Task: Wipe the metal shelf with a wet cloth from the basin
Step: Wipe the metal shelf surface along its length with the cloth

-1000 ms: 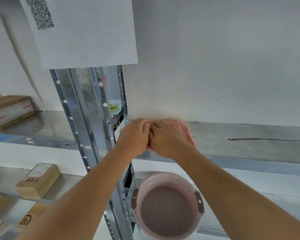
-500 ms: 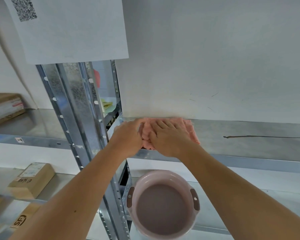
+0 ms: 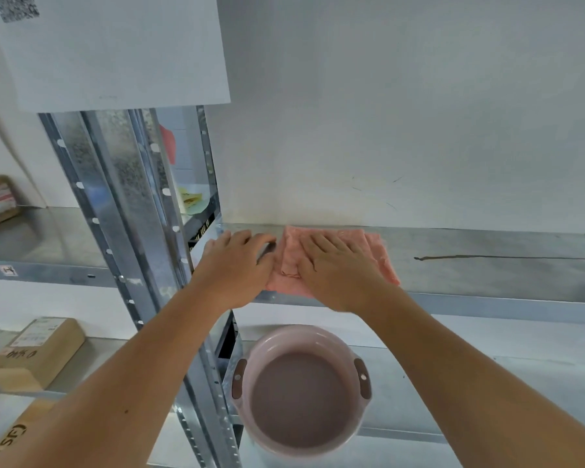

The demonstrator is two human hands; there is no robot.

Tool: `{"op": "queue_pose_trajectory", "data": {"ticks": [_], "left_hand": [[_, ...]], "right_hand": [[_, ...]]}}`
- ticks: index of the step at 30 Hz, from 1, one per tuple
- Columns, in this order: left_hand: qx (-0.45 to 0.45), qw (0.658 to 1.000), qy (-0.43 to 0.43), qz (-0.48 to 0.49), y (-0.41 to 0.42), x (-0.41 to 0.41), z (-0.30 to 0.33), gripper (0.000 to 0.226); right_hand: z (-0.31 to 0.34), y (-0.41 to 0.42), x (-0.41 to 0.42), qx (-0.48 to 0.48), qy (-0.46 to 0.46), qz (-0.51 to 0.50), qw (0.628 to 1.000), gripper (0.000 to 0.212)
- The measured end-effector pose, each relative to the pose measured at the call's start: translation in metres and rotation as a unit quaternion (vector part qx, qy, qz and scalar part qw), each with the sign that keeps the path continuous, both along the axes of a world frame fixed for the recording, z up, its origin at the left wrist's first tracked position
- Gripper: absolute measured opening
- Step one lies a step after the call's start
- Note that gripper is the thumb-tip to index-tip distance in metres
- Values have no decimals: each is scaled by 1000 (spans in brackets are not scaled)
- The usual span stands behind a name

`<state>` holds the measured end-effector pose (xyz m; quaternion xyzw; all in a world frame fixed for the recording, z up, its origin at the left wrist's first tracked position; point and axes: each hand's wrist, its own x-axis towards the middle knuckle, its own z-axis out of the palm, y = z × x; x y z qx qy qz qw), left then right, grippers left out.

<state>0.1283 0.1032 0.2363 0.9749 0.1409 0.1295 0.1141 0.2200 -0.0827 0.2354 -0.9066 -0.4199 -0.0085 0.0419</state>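
**Pink cloth lying spread on the shelf under the right palm**

The right hand (image 3: 338, 268) is pressing flat, fingers extended, on the pink rectangular wet cloth (image 3: 379, 255), which is lying on the grey metal shelf (image 3: 487, 268). The left hand (image 3: 237, 265) is sitting at the cloth's nine o'clock edge, fingers loosely curled, gripping nothing visible. At six o'clock, the round pink plastic basin (image 3: 301, 396) is holding water.
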Motion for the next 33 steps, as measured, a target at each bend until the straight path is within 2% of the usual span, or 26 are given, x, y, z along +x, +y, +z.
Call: {"op": "queue_pose_trajectory", "data": {"ticks": [2, 5, 7, 11, 16, 20, 22, 24, 26, 30, 31, 33], "left_hand": [[9, 1000, 11, 0, 0, 0, -2, 54], [25, 1000, 15, -2, 0, 0, -2, 58], [26, 999, 21, -2, 2, 1, -2, 61], [87, 995, 53, -16, 6, 3, -6, 75], [103, 994, 35, -16, 9, 7, -10, 60], [128, 990, 51, -13, 10, 6, -8, 66], [126, 990, 56, -6, 7, 3, -4, 62], [148, 986, 70, -15, 7, 2, -5, 71], [102, 993, 61, -7, 3, 1, -3, 71], [-19, 1000, -25, 2, -21, 4, 9, 36], [-56, 998, -40, -12, -34, 5, 13, 27], [-96, 992, -60, -46, -59, 11, 15, 24]], "right_hand": [[-2, -19, -17, 12, 7, -11, 1000, 106], [2, -31, -19, 14, 26, -27, 999, 76], [6, -25, -8, 3, 31, -39, 999, 65], [8, -23, 2, 4, 28, -52, 998, 66], [4, -54, -8, 13, 28, -55, 998, 67], [12, -45, 1, 7, 38, -71, 997, 77], [13, -40, 3, 15, 46, -78, 996, 71], [11, -43, 3, 23, 43, -71, 996, 70], [9, -52, 0, 29, 43, -73, 996, 66], [7, -77, 0, 33, 42, -80, 995, 66], [6, -86, 3, 22, 38, -79, 996, 70], [3, -103, 17, 10, 18, -78, 997, 87]]}}
